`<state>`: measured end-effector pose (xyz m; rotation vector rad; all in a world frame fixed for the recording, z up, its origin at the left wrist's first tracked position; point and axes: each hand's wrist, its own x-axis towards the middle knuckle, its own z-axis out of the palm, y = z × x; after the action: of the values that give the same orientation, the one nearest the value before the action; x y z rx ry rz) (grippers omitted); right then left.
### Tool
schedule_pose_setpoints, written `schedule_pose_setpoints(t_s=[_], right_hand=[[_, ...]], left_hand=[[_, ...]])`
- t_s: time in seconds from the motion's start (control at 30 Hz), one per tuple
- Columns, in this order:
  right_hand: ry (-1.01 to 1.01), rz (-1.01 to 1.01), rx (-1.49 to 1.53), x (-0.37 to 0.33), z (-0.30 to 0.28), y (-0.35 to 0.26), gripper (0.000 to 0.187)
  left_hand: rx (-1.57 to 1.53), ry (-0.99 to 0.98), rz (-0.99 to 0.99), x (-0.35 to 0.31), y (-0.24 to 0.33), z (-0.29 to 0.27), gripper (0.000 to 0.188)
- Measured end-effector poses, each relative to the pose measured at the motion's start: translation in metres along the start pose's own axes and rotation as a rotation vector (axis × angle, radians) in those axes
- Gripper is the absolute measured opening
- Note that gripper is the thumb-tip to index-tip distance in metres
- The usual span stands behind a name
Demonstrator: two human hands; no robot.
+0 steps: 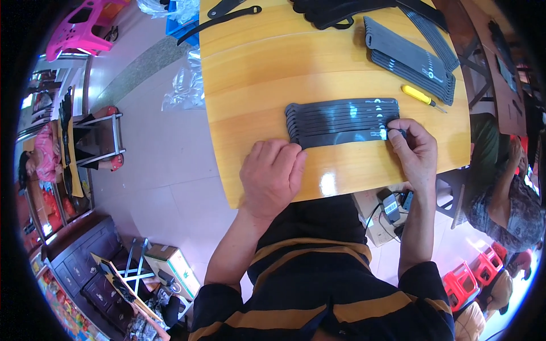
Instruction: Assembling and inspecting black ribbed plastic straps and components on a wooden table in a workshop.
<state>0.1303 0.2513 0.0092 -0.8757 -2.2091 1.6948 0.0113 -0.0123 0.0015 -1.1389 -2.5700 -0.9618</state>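
Tabletop (256,74): yellow wood
Strap bundle (341,120): lengthwise left-right, looped ends left
My left hand (270,172): curled at that end, grip? can't tell
My right hand (418,149): pinching near-right corner

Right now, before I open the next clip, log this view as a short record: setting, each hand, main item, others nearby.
Setting: yellow wood-look table, seen from above
Main item: row of black straps, lying flat and overlapping, pale markings toward the right end
Left grip: fingers curled at the row's near left corner; hold unclear
Right grip: thumb and forefinger appear to pinch the near right corner
Nearby: yellow-handled tool, metal tip pointing right; dark strap bundle beyond it
Off the table: pink chair, far left
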Motion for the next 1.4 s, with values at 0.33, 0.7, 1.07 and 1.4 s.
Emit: schedule_pose_setpoints(t_s=[0.33,0.7,1.07,1.4], right_hand=[[0.004,0.01,-0.007,0.0,0.0,0.0,0.01],[0.063,-0.117,-0.177,-0.002,0.004,-0.004,0.009],[0.091,-0.113,-0.241,-0.001,0.002,-0.007,0.006],[0.107,-0.066,-0.431,0.003,0.002,-0.017,0.011]], left_hand=[[0.029,0.008,0.032,-0.001,-0.002,0.002,0.014],[-0.002,0.037,0.021,0.0,-0.001,0.003,0.014],[-0.027,0.024,0.012,0.0,-0.001,0.004,0.014],[-0.018,0.02,0.03,0.003,0.0,0.002,0.014]])
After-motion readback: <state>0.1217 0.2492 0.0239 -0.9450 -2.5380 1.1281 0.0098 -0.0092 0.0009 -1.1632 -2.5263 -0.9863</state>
